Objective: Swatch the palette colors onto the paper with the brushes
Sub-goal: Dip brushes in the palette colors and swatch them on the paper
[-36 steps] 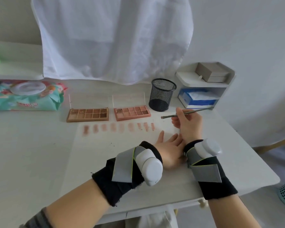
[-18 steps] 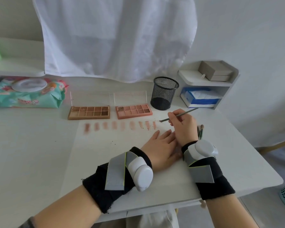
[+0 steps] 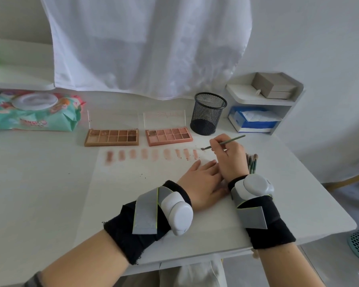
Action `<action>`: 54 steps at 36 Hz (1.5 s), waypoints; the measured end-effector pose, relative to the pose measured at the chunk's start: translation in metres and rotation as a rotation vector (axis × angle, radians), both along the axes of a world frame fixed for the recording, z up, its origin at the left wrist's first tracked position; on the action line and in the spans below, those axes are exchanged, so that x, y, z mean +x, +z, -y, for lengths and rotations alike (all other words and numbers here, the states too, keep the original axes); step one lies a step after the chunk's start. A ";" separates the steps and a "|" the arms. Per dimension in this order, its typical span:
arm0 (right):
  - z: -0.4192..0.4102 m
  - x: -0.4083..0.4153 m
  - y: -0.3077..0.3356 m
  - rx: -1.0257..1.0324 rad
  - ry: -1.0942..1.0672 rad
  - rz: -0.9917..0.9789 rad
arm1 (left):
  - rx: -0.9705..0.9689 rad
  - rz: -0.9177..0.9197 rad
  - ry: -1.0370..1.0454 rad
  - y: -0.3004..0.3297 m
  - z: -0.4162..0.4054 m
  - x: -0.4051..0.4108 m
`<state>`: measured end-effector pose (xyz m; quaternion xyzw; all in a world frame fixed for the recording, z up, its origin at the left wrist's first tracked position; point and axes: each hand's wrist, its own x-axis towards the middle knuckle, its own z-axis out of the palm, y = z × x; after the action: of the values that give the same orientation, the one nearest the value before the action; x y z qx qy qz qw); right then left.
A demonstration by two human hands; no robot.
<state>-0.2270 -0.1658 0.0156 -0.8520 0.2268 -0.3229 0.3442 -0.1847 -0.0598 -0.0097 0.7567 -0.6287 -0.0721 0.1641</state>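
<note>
So the right hand (image 3: 228, 156) has a thin green-handled brush (image 3: 226, 142) pinched between thumb and fingers, pencil-style, fairly close to the bristle end. The tip sits right at the paper (image 3: 153, 193), just past the last mark in the row of swatches (image 3: 151, 155). Can't quite tell if it's actually touching yet. The left hand (image 3: 203, 183) lies flat with fingers straight, pressing the sheet down right beside the other wrist.

Handling-wise, that brush looks super light and stiff in the handle, soft only at the tip, so I'd guess a low grip like this gives the most control. The powder seems crumbly, since there are dark specks scattered on the sheet below the swatches. The paper is thin and would probably slide without that flat hand on it.

Both palettes sit open just behind the swatch row, the brown palette (image 3: 111, 138) on the left and the pink palette (image 3: 169, 137) next to it, easy reach. A bundle of spare brushes (image 3: 251, 163) lies just behind the right hand, partly hidden. The black mesh cup (image 3: 209, 113) is near the brush handle's back end, so a big swing might clip it. Wipes pack (image 3: 32, 111) and a small shelf (image 3: 263, 102) with a tissue box (image 3: 253, 121) are well out of the way.
</note>
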 end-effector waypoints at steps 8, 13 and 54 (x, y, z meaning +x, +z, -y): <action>-0.002 -0.002 0.001 0.027 -0.035 0.086 | -0.003 0.012 0.000 -0.001 0.000 0.000; 0.000 0.000 -0.001 -0.001 -0.019 0.018 | -0.013 0.005 -0.001 0.000 -0.001 -0.001; 0.001 0.004 -0.007 -0.013 -0.008 0.052 | 0.002 -0.019 0.002 0.000 -0.002 0.000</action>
<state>-0.2229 -0.1666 0.0084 -0.8446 0.2191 -0.3478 0.3432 -0.1847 -0.0573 -0.0093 0.7567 -0.6264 -0.0797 0.1694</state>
